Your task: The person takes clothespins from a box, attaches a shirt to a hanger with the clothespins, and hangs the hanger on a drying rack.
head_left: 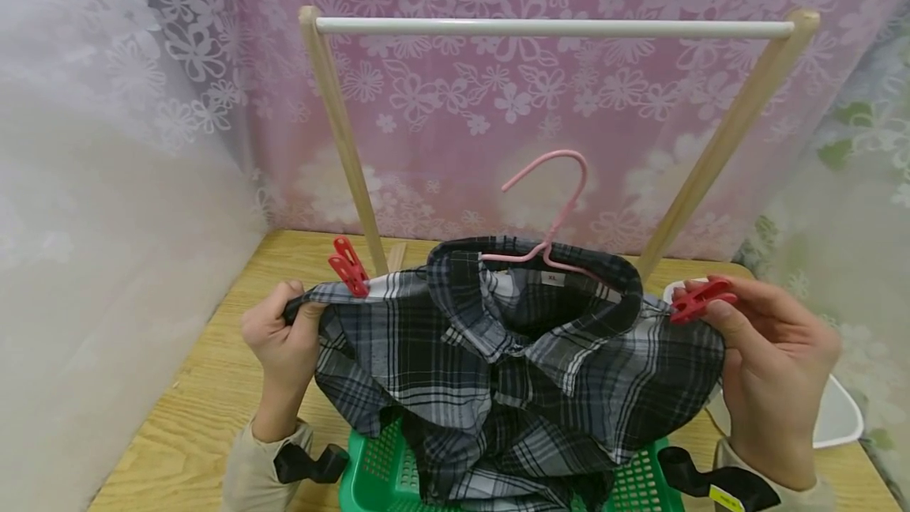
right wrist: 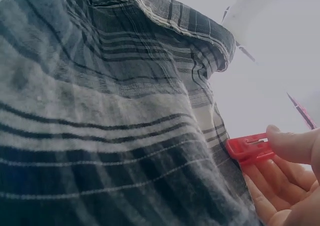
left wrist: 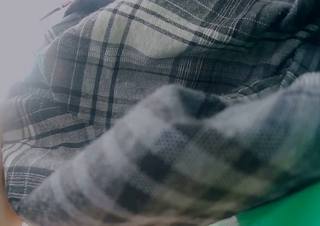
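Pinning the shirt (head_left: pixel 512 362) to its hanger (head_left: pixel 550 212): your left hand (head_left: pixel 280 338) grips the shoulder just under a seated peg (head_left: pixel 348 265), while your right hand (head_left: pixel 771 362) pinches the second peg (head_left: pixel 700 299) at the other shoulder. The shirt hangs between your hands, over the basket (head_left: pixel 384 468). Next, probably seat that peg squarely before letting go.

Plaid shirt (right wrist: pixel 100 111) filling the frame, red clothespin (right wrist: pixel 248 148) at its edge, pinched by right hand (right wrist: pixel 287 178)
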